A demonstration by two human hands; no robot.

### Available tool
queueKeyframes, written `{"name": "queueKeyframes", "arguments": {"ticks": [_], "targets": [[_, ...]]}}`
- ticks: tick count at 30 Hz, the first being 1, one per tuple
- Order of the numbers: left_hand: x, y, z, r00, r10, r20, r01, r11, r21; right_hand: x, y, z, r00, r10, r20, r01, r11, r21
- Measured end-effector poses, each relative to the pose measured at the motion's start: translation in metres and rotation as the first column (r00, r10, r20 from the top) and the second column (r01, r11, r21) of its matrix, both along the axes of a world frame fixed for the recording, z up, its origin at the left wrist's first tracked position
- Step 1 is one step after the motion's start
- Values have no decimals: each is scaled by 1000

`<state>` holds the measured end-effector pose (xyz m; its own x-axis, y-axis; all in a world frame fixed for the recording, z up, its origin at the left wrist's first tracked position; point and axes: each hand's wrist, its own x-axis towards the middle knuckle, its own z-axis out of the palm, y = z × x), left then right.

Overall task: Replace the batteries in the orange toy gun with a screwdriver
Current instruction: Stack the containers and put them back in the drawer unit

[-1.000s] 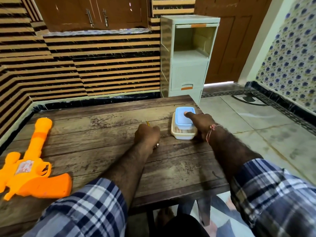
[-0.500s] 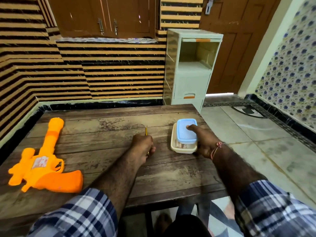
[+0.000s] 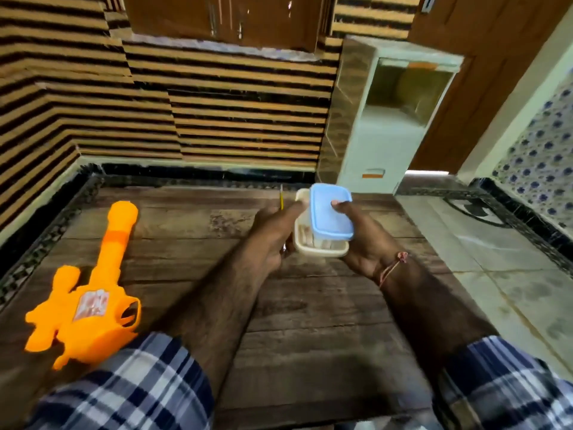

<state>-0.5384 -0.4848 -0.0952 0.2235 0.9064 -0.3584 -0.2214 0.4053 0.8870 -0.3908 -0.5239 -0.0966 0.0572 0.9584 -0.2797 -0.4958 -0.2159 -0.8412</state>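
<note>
Both hands now lift the box (image 3: 324, 223) off the table (image 3: 310, 305). The right hand (image 3: 362, 240) grips it; the left hand (image 3: 271, 240) also pinches the screwdriver (image 3: 281, 198). Batteries likely come next. The toy gun (image 3: 90, 293) lies far left of the left hand.

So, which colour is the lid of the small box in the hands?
Light blue lid on a cream box, seen in the head view.

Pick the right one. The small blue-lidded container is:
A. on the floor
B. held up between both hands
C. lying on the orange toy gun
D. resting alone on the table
B: the blue-lidded container sits between the left hand and right hand, thumb on its lid.
</note>
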Motion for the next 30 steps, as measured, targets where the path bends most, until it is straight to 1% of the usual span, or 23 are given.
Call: {"name": "queueKeyframes", "arguments": {"ticks": [2,5,7,10,13,16,18,21,23,24,26,28,30], "targets": [[-1,22,-5,1000,-2,16,2,1000,18,-2,24,-8,1000,1,4,-1,1000,-7],[-1,45,-8,1000,-27,0,27,1000,-8,-1,45,-13,1000,14,-19,-15,998,-55],[1,57,-1,999,-35,-30,34,999,-27,0,55,-2,1000,18,-20,-20,996,-88],[8,65,28,997,-27,-67,24,999,-39,3,64,29,998,12,64,-4,993,-117],[12,67,80,997,-25,-71,21,998,-60,7,63,86,989,-24,148,42,991,-125],[15,57,132,997,-47,-64,42,996,-76,6,48,143,980,-50,194,73,990,-119],[15,45,176,996,-79,-53,74,994,-85,7,31,188,980,-86,178,111,984,-136],[14,25,225,991,-116,-62,108,987,-116,1,4,243,985,-94,146,123,970,-211],[18,14,264,984,-175,-37,169,977,-128,6,-14,281,983,-109,150,141,964,-227],[19,7,278,980,-196,-27,191,973,-126,7,-21,293,981,-108,162,143,966,-218],[31,-1,303,972,-236,-13,233,965,-121,16,-33,314,957,-142,253,193,963,-189],[48,-9,318,968,-250,-7,248,962,-113,32,-44,328,924,-190,332,246,960,-134],[68,-15,325,965,-263,-14,260,961,-96,46,-52,340,907,-225,357,277,955,-101]]}}
